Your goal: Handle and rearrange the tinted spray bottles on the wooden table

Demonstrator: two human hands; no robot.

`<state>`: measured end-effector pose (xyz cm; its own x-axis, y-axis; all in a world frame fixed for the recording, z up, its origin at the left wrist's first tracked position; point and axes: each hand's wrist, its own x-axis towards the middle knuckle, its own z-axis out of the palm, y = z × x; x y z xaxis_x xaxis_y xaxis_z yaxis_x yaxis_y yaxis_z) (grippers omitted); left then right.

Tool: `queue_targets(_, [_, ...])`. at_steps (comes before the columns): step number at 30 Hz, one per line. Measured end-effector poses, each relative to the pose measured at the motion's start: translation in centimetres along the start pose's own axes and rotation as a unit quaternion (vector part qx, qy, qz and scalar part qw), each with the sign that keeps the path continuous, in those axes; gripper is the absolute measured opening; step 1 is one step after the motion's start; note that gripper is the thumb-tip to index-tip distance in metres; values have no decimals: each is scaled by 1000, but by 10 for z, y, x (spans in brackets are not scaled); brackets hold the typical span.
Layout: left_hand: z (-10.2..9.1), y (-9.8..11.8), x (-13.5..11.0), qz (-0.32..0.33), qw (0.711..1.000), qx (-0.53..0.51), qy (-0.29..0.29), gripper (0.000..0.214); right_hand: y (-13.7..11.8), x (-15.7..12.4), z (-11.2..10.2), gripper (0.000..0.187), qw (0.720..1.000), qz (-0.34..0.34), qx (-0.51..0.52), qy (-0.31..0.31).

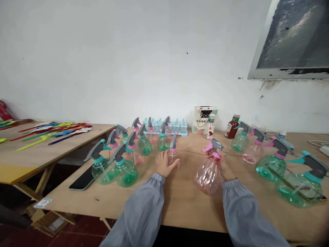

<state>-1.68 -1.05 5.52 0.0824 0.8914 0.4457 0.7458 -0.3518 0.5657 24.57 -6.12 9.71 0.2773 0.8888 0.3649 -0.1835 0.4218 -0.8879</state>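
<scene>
My left hand (165, 164) is closed around the lower body of a small pink spray bottle (173, 154) standing upright at the table's middle, its thumb across the front. Closer to me, my right hand (223, 163) grips a larger-looking clear pink spray bottle (208, 175) near its neck; this one leans slightly and its nozzle points left. Most of the right hand's fingers are hidden behind the bottle. Left of my left hand stands a group of green and pink spray bottles, the nearest a green spray bottle (125, 171). To the right are several more, including a green spray bottle (299, 188).
A dark phone (82, 179) lies at the table's left edge, and another phone (293, 183) shows behind the right bottles. Along the wall stand a light-blue rack (181, 127), a paper bag (199, 120) and a brown drink bottle (232, 127). Colourful strips (51, 132) cover the left table.
</scene>
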Motion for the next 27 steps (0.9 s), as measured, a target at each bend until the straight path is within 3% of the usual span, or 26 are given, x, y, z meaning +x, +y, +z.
queue_targets(3, [1, -3, 0, 11, 1000, -9, 1, 67, -9, 9, -13, 46, 990, -70, -94, 72])
queue_targets(6, [2, -5, 0, 16, 1000, -5, 5, 66, -9, 16, -31, 42, 947, -167, -251, 115])
queue_targets(8, [2, -5, 0, 14, 1000, 2, 7, 67, -5, 19, -42, 42, 922, -194, -313, 123])
queue_targets(10, [3, -5, 1, 12, 1000, 7, 6, 68, 2, 22, -49, 44, 917, -193, -322, 134])
queue_targets(16, [3, -6, 0, 16, 1000, 4, 9, 68, 24, 35, -52, 51, 939, -148, -279, 136])
queue_targets(20, [4, -7, 0, 12, 1000, 4, 7, 70, 51, 44, -66, 87, 934, -157, -302, 111])
queue_targets(22, [4, -7, 1, 12, 1000, 6, 6, 71, 64, 48, -75, 106, 919, -164, -329, 144])
queue_targets(24, [4, -7, 1, 14, 1000, 4, 6, 70, 72, 52, -81, 116, 890, -156, -369, 216])
queue_targets(27, [4, -5, 0, 12, 1000, 3, 6, 69, 76, 58, -89, 113, 837, -129, -426, 320])
